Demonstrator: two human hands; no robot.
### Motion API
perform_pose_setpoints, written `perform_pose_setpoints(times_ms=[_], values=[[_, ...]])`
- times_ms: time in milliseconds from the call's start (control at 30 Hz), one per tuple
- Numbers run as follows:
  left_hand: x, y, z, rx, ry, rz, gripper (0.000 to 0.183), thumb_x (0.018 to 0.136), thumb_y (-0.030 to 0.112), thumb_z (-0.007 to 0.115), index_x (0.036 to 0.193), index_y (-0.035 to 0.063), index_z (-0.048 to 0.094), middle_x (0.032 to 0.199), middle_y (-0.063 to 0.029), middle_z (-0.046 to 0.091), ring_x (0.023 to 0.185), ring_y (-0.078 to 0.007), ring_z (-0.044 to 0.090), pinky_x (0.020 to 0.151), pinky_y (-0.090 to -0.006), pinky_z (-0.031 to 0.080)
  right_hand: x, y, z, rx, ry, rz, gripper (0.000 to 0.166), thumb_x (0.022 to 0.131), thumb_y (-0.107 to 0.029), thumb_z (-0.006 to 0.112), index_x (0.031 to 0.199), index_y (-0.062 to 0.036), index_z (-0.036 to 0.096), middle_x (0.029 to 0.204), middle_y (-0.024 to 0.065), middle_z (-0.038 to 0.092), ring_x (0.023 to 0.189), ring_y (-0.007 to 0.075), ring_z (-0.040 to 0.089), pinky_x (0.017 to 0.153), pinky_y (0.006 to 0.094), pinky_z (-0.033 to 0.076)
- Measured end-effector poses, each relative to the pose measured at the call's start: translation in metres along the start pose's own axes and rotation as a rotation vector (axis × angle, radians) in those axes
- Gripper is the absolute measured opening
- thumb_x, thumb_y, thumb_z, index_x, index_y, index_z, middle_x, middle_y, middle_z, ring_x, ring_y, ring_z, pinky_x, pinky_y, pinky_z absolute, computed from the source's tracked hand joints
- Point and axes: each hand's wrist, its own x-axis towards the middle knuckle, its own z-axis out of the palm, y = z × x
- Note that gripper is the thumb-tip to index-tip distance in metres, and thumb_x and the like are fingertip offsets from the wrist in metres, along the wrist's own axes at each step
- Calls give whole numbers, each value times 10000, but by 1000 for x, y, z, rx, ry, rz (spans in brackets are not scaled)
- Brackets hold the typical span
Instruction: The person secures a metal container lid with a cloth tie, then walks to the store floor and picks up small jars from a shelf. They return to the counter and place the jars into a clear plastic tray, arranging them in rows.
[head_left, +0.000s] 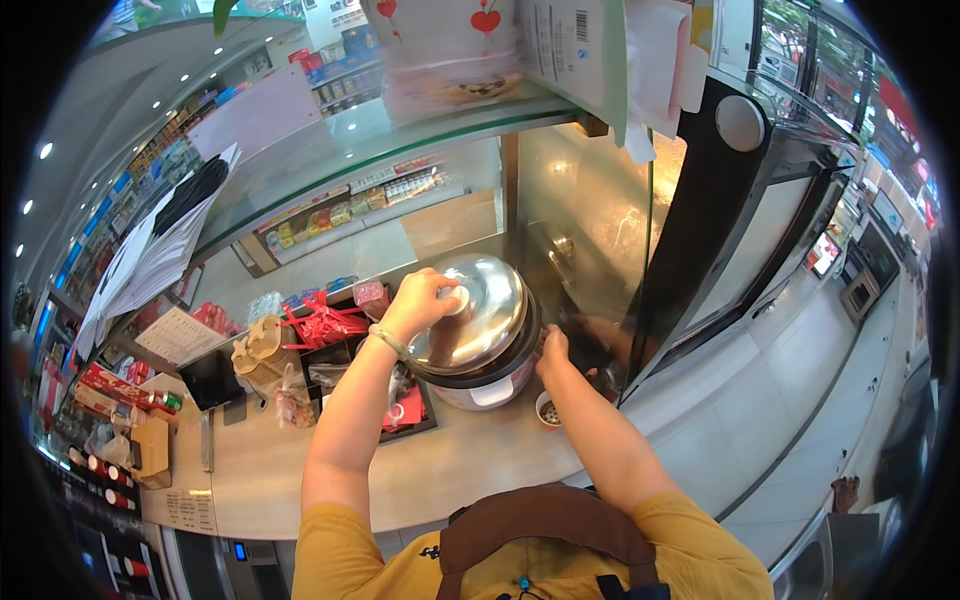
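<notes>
A white electric rice cooker (480, 393) stands on the wooden counter, near a glass panel. Its shiny metal lid (487, 322) is tilted, and a dark gap shows between lid and pot at the front right. My left hand (426, 300) grips the pale round knob (458, 300) on top of this lid. At the pot's right side is my right hand (553, 349), its fingers curled against the cooker and partly hidden. A small paper cup (548, 412) with dark contents sits beneath my right forearm.
Left of the cooker, a black organizer tray (409, 433) holds red-wrapped items (324, 321) and red packets. Cardboard cup carriers (262, 352) and a dark screen (211, 379) are further left. A glass shelf (375, 161) runs above the counter; a glass panel (585, 225) rises behind.
</notes>
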Motion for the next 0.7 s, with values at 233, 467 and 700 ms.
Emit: perform_pose_setpoints(times_ms=[233,467,700], values=[[2,-6,23,111,-33,32,323,741,207,713,1015,39,742,905,-195,644,867,-373,630,813,-423,507,-16,-5,12,51,61,-10,336,910,-291,500,1032,10,586,1074,122,571,995,239,517,868,384,431],[7,-11,39,125,-46,5,324,744,222,711,1016,49,746,920,-195,646,904,-372,634,843,-429,505,-10,-5,11,15,81,-20,494,944,-313,484,1275,51,529,1372,192,505,1239,286,475,1045,381,358],[13,-15,45,145,-68,10,336,745,234,711,1029,56,746,913,-195,645,907,-372,636,843,-430,505,7,2,11,115,88,-52,259,962,-336,524,836,-113,561,738,10,501,698,155,467,659,335,385]])
